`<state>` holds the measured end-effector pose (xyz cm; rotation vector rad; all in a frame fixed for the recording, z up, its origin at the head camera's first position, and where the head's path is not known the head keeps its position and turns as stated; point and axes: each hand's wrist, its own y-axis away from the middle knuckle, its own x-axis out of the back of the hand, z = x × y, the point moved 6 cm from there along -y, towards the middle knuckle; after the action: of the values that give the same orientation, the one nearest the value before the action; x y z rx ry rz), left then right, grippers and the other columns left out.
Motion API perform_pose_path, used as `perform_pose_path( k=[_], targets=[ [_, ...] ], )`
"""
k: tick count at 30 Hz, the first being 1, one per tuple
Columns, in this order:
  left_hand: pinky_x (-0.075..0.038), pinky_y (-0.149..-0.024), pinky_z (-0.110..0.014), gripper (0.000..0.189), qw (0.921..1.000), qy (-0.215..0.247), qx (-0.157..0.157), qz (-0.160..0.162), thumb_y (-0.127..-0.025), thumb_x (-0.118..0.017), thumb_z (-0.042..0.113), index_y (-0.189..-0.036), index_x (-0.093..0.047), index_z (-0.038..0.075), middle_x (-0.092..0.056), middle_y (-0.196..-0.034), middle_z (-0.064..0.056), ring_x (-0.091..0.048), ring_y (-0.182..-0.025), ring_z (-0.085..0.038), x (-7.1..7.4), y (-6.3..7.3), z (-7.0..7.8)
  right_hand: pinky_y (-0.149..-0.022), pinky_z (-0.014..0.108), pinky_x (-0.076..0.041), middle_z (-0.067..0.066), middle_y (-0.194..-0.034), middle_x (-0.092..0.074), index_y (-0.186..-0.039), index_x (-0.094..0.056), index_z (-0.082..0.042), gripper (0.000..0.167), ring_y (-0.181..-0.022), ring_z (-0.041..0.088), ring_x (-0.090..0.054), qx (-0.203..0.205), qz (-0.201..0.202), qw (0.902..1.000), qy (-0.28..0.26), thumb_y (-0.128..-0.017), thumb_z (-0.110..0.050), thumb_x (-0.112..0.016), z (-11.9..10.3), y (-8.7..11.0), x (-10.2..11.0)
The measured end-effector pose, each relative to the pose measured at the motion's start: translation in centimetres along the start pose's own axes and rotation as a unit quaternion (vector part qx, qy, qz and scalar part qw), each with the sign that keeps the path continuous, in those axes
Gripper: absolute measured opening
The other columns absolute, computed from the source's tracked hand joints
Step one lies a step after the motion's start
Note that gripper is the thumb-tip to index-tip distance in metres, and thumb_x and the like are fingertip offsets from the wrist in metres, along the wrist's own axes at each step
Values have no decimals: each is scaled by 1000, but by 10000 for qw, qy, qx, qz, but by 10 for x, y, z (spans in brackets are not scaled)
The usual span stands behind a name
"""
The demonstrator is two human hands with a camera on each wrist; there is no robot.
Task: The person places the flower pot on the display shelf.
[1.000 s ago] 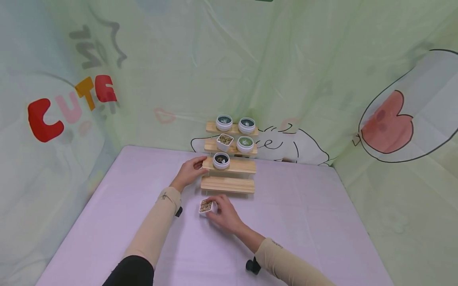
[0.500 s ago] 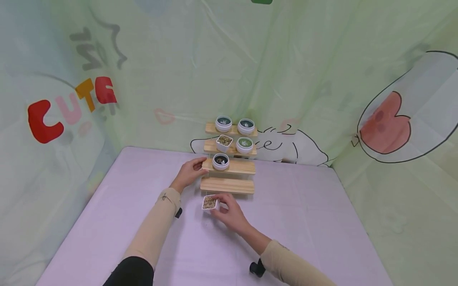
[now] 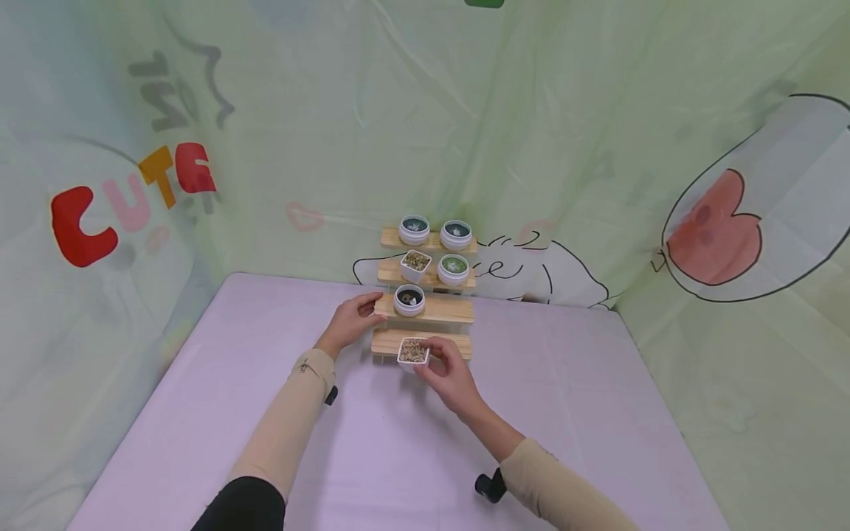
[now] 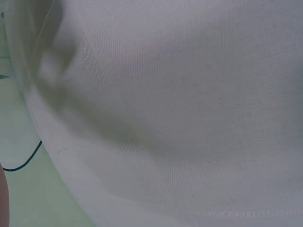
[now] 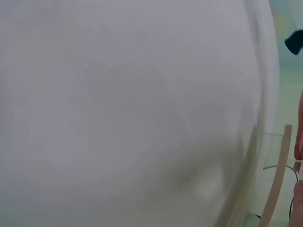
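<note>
A tiered wooden stand (image 3: 448, 310) rises toward the curtain. My left hand (image 3: 348, 321) grips the left end of its second board from the front, fingers at the back edge and thumb at the front. Between thumb and fingers of my right hand (image 3: 454, 380), a small white square pot (image 3: 413, 354) filled with tan pebbles is held upright, overlapping the lowest board (image 3: 385, 342) in the head view. On the second board sits a round white pot (image 3: 409, 301) with dark contents. The right wrist view catches only fingertips (image 5: 297, 201) and a board (image 5: 278, 177) at its right edge.
Higher up stand a square pebble pot (image 3: 415, 267), a round pot with green contents (image 3: 454, 270), and two round pots with dark bluish contents (image 3: 415, 230) on top. A lilac cloth (image 3: 564, 413) covers the table; a printed curtain (image 3: 299, 147) encloses it.
My right hand has lifted the square pebble pot from the cloth and carried it forward and right to the lowest board. My left hand keeps its place on the stand.
</note>
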<state>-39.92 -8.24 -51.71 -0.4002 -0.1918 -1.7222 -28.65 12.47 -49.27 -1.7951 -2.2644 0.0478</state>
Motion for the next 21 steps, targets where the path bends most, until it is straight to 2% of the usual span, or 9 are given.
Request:
perform_pose_path(
  k=[3, 9, 17, 21],
  targets=[
    [-45, -107, -28, 60, 10000, -18, -1, -17, -88, -75, 15, -140, -50, -1, -50, -144, -17, -52, -129, -27, 0, 0, 1, -97, 28, -54, 21, -131, -47, -126, -52, 5, 42, -125, 37, -49, 8, 315, 9994, -148, -87, 9, -67, 6, -8, 10],
    [-45, -107, -28, 61, 10000, 20, -1, -60, -88, -75, 14, -140, -49, -2, -50, -143, -18, -51, -129, -27, 0, 1, 2, -97, 19, -51, 17, -133, -46, -128, -52, 2, 43, -125, 30, -48, -155, 860, 9950, -485, -88, 8, -66, 3, -22, 31],
    [-45, -107, -27, 60, 10000, 4, 46, -85, -88, -75, 15, -141, -49, -2, -50, -143, -19, -51, -129, -27, 0, 2, 2, -95, 15, -51, 16, -136, -44, -128, -52, 5, 43, -125, 27, -47, 29, 1196, 9902, -723, -87, 10, -65, -6, -38, 49],
    [-45, -107, -28, 60, 9999, 10, 51, -91, -88, -75, 15, -141, -50, -2, -50, -143, -19, -51, -130, -27, 1, 1, 1, -93, 13, -50, 16, -139, -42, -131, -50, 4, 45, -126, 26, -46, -17, 1278, 9890, -745, -89, 7, -66, -4, -45, 54]
  ],
)
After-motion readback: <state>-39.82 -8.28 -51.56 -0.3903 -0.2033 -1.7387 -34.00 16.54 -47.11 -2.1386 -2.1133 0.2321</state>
